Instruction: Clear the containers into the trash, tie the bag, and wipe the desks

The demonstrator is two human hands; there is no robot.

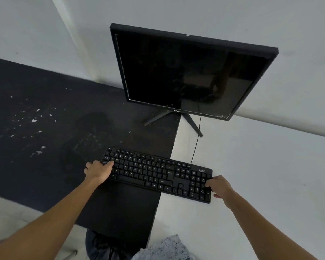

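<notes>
Where the black desk (36, 128) meets the white desk (261, 175), a keyboard (156, 173) spans the seam; whether it rests there or is lifted is hard to tell. The left hand (98, 170) grips its left end, thumb on the keys, fingers curled round the edge. The right hand (219, 186) grips the right end, thumb on the number pad, other fingers mostly hidden beneath. A dark monitor (186, 72) stands behind. White flecks (34, 120) dot the black desk. A patterned cloth (167, 248) is cut off at the bottom.

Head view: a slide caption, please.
Left hand and right hand grip a keyboard across a black desk and a white desk.
</notes>
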